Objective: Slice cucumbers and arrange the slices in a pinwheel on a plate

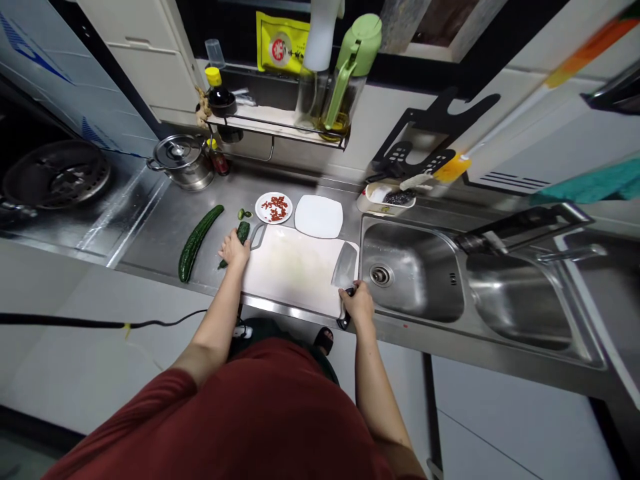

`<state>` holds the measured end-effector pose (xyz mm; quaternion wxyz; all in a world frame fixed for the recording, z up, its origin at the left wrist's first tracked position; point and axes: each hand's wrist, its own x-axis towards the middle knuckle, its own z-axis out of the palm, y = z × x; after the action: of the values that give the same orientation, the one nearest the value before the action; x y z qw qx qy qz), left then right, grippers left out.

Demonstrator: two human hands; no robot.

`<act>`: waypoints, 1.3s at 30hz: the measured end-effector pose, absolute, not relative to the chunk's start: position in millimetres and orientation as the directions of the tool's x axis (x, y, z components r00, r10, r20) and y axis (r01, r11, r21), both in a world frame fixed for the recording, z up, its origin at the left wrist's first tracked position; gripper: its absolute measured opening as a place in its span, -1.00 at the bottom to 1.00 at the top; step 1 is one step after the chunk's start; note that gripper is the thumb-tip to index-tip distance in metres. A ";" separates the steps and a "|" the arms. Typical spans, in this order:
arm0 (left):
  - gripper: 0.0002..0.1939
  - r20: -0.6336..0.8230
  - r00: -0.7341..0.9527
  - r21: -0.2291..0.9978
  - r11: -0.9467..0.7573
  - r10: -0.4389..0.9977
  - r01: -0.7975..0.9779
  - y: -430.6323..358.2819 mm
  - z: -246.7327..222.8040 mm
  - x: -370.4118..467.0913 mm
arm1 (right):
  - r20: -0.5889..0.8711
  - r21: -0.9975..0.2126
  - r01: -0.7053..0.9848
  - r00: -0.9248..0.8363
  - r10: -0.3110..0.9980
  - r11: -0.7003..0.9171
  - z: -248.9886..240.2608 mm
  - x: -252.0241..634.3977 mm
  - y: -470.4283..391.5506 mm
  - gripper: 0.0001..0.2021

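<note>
I count two cucumbers on the surface [165, 227]: one whole cucumber [199, 241] at centre left, and one shorter cucumber [241, 235] just right of it under my left hand [234, 249]. Two small cut ends [245, 214] sit above that. There is one cutting board [295, 267] at centre and one cleaver [345, 270] on its right edge, handle in my right hand [357, 303]. Above the board I see two dishes: one round plate of red pieces [273, 208] and one white square plate [319, 216]. One lidded pot [183, 160] stands upper left. The sink has two basins [415, 280], right of centre.
</note>
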<state>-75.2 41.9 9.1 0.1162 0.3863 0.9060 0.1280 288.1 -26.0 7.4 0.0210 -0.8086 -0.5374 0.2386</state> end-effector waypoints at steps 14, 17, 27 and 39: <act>-0.42 0.026 -0.192 0.436 0.162 0.981 0.885 19.5 25.4 -58.8 | -0.280 -0.395 0.834 0.291 0.915 -0.386 2.2 299.5 -29.3 -0.75; -0.43 0.020 -0.012 0.449 0.002 1.000 0.893 12.6 27.9 -43.3 | -0.245 -0.463 0.794 0.312 0.918 -0.394 6.2 300.8 -30.5 -0.79; -0.45 -0.047 0.190 0.371 -0.160 0.981 0.915 -1.3 23.8 -11.7 | -0.245 -0.497 0.831 0.141 0.959 -0.249 26.4 287.4 -33.5 -0.74; -0.45 -0.081 0.219 0.348 -0.178 0.972 0.920 -8.7 20.8 -7.0 | -0.434 -0.238 0.971 -0.102 0.895 -0.004 57.4 234.6 -33.7 -0.69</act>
<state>-7.0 -8.7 20.8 0.1634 0.7634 0.6198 0.0794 234.6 -33.7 57.4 -0.0783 -0.6653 -0.7013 0.2437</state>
